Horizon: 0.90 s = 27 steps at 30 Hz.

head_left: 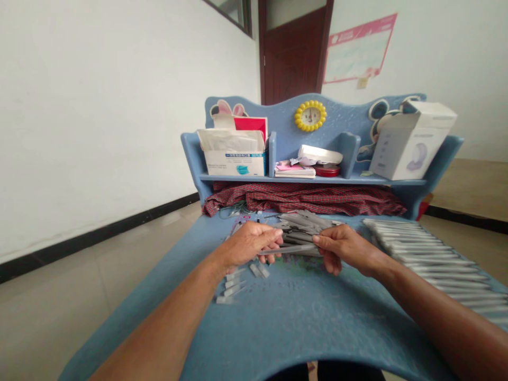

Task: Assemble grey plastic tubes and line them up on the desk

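A slim, translucent pen barrel [292,249] runs level between my two hands over the blue desk. Its right end is pinched by my right hand [335,247], thumb on top. My left hand [256,242] has its fingers closed around the left end; what else they hold is hidden. Just behind my hands lies a heap of loose grey pen barrels [304,219], with some dark thin pieces among them. Small clear pen caps [232,286] lie in a column near my left hand, and a couple more caps [259,270] are beside them.
Many pens [432,264] lie side by side along the desk's right side. Red checked cloth [305,198] is bunched under the shelf [309,180]. On the shelf stand a mask box [236,161], papers, a red round tin [327,170] and a white box [410,143].
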Tool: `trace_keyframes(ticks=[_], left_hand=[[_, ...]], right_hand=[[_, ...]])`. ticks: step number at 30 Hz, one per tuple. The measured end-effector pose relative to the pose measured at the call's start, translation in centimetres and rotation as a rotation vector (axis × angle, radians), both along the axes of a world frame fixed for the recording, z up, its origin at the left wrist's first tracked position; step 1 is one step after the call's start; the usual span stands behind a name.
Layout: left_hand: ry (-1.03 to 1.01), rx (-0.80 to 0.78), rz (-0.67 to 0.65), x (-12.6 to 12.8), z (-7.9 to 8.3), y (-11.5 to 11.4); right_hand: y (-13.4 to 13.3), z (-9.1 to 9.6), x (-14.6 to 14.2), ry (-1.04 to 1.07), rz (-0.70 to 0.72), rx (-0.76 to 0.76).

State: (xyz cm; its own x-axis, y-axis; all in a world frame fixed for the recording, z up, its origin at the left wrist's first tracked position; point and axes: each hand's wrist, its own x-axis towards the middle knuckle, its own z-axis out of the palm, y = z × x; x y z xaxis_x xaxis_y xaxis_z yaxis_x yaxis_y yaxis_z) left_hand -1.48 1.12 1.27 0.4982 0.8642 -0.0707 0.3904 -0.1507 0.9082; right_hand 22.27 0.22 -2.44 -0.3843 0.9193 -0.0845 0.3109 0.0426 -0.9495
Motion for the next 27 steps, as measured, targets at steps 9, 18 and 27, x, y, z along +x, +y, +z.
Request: trace_keyframes(ticks=[9, 18, 27], left_hand=[[0.146, 0.073, -0.056, -0.1, -0.4, 1.0], [0.090, -0.013, -0.153, 0.4, -1.3, 1.8], [0.223, 0.079, -0.071, 0.5, -0.3, 1.9]], right_hand=[[-0.2, 1.8, -0.5, -0.459, -0.155, 0.574], [-1.6, 2.9, -2.7, -0.950, 0.215, 1.152], [-1.8, 6.7, 3.0, -1.007, 0.096, 0.805]])
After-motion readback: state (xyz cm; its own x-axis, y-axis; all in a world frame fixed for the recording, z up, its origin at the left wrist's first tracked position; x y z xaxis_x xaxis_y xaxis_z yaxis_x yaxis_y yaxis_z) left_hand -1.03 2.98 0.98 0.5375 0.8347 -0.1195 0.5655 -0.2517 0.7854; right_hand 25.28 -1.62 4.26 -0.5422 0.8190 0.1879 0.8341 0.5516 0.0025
